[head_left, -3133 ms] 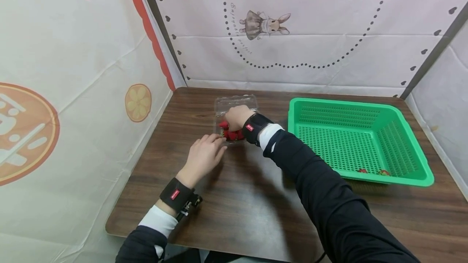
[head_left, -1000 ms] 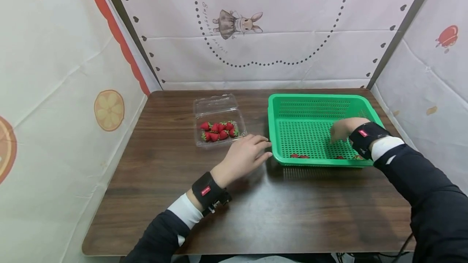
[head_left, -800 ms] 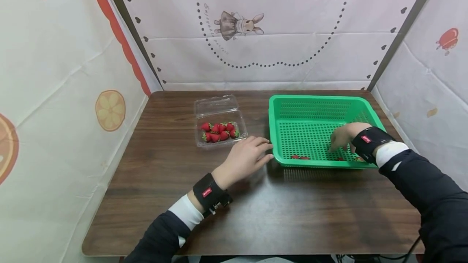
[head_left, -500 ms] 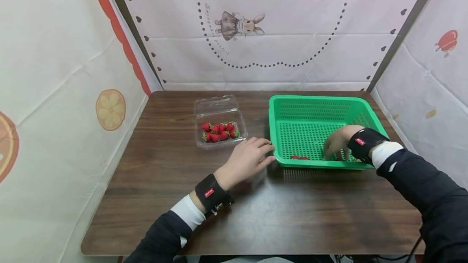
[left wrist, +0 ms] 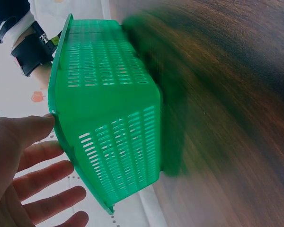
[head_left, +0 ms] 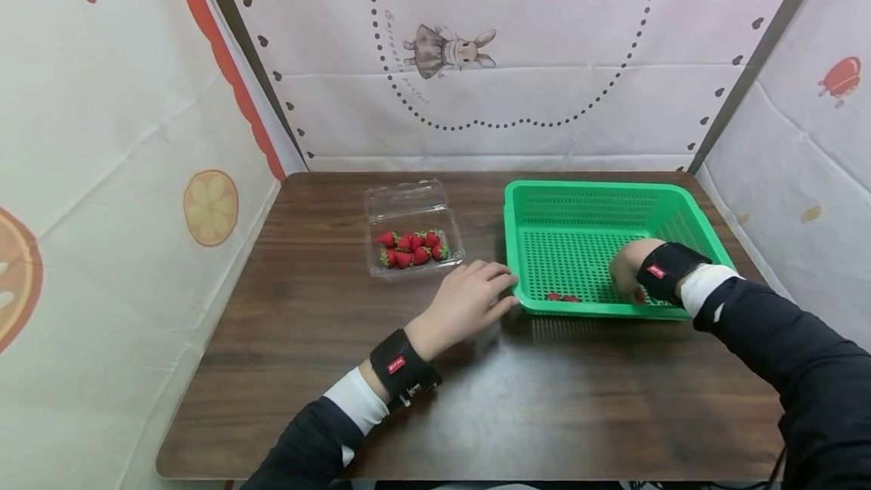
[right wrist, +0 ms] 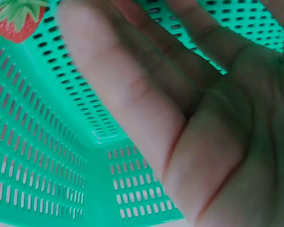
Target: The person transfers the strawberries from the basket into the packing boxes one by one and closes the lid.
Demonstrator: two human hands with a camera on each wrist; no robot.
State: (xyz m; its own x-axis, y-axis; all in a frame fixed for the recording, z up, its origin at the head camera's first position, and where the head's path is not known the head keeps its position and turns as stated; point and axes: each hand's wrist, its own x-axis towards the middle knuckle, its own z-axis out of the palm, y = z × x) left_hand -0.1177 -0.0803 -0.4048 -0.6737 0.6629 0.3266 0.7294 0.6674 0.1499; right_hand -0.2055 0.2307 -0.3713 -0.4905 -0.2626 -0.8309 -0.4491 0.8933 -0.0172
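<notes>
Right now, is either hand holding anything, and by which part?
Nothing is held. The right hand is open inside the green basket; the left hand is open at its near left corner.

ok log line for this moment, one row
left hand: open, at green basket corner | right hand: open inside basket, holds nothing | strawberries: in clear box

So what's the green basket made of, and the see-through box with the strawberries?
The green basket looks like moulded plastic: one even colour, slightly glossy, with neat rows of slots in its walls and floor. The strawberry box looks like thin clear plastic: you can see the strawberries through it, and its open lid catches the light. It is probably flimsy.
</notes>
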